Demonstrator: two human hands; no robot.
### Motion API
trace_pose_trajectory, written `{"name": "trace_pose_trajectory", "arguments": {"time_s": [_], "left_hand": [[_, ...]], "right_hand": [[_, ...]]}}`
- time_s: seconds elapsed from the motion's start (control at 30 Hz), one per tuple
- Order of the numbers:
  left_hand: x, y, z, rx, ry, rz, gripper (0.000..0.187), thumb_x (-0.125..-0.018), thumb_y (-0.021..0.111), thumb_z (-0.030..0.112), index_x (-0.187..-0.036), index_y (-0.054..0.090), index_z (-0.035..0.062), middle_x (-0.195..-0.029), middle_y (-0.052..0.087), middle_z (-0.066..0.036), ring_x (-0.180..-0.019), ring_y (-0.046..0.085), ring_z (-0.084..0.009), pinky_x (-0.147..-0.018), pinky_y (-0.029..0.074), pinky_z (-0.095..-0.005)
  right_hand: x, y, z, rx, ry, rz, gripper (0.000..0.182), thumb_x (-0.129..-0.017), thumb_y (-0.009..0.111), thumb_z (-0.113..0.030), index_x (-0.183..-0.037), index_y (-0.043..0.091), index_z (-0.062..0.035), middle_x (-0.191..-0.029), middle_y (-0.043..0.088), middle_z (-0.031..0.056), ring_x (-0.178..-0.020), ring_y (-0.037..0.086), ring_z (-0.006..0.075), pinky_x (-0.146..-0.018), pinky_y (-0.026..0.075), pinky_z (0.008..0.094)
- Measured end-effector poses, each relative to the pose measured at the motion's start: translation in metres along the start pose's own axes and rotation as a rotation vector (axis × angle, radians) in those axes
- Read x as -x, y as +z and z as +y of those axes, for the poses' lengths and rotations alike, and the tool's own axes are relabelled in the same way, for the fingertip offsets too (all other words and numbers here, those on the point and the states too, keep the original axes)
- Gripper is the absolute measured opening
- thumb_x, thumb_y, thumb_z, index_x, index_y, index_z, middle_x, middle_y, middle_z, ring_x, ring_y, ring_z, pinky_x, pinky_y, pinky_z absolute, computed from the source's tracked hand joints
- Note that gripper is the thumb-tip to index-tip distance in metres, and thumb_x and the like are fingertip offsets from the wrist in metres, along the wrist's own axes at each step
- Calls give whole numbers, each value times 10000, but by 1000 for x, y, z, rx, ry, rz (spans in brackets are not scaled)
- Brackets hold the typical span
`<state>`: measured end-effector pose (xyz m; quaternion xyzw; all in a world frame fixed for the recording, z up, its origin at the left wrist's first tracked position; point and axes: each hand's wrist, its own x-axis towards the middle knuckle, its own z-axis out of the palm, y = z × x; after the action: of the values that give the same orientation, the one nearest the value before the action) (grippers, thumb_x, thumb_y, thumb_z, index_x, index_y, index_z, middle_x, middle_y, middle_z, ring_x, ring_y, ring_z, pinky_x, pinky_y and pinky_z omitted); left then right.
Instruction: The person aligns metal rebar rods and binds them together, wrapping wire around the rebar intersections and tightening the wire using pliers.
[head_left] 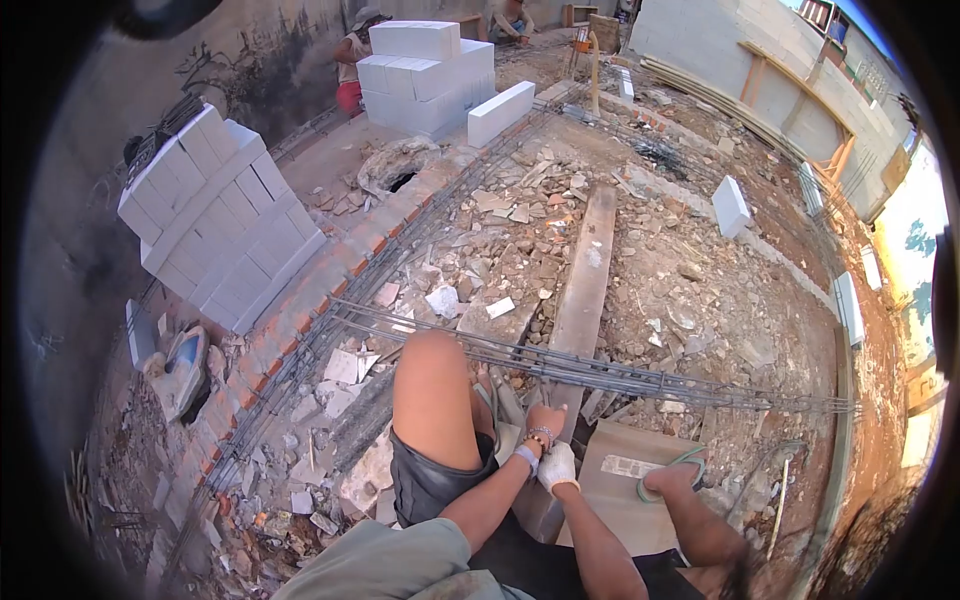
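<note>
At six o'clock, nearest the camera, the person's two forearms converge low in the view between bare knees. The left hand (545, 420) is bare, with a beaded bracelet at the wrist, and its fingers are curled closed against the long cage of grey steel reinforcing bars (600, 375); whether it grips a bar or a small tool cannot be told. The right hand (557, 466), in a white cloth glove, is bunched shut just below the left, touching it; what it holds is hidden. The rebar cage runs from nine o'clock to three o'clock across the knees. Just at four o'clock a foot in a green flip-flop sandal (672, 474) rests on a flat brown cardboard sheet (620, 480).

Beyond the cage, toward twelve o'clock, a long grey wooden plank (585, 280) lies on broken rubble. At ten o'clock stands a tilted stack of white concrete blocks (220, 215); at twelve o'clock a second white block stack (425, 75), with another person crouched behind it.
</note>
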<state>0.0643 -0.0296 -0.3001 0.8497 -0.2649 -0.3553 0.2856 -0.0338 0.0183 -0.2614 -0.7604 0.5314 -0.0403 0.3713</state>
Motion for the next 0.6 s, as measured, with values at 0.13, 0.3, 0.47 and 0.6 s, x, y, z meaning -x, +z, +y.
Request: {"name": "trace_pose_trajectory", "arguments": {"time_s": [0.13, 0.3, 0.47, 0.6], "left_hand": [[24, -9, 22, 130, 13, 81, 722, -832, 582, 590, -834, 686, -124, -893, 641, -357, -966, 635, -454, -868, 496, -460], [35, -13, 39, 128, -80, -86, 759, -802, 637, 600, -952, 653, -144, -999, 638, -354, -1029, 613, -461, -919, 478, -456], [35, 22, 20, 307, -96, -68, 814, -802, 600, 670, -1035, 648, -108, -1055, 656, -309, -1044, 623, -438, -905, 490, -455], [22, 35, 5, 695, -260, -533, 739, -900, 472, 663, -1118, 628, -26, -1047, 675, -204, -949, 659, -310, -831, 527, -432]], "right_hand": [[13, -10, -17, -232, 173, 133, 242, -863, 609, -126, -1061, 652, 6, -994, 699, 191, -944, 674, 342, -806, 524, 422], [23, -31, -16, -138, 79, 94, 213, -845, 628, -88, -1040, 648, -2, -982, 701, 168, -952, 676, 327, -788, 521, 386], [28, -32, 8, -330, 200, 40, 184, -808, 631, -127, -913, 645, 25, -819, 680, 206, -779, 683, 336, -678, 512, 406], [41, -57, -3, -580, 355, -47, 189, -813, 603, -123, -881, 612, 53, -714, 638, 153, -658, 637, 256, -615, 483, 396]]}}
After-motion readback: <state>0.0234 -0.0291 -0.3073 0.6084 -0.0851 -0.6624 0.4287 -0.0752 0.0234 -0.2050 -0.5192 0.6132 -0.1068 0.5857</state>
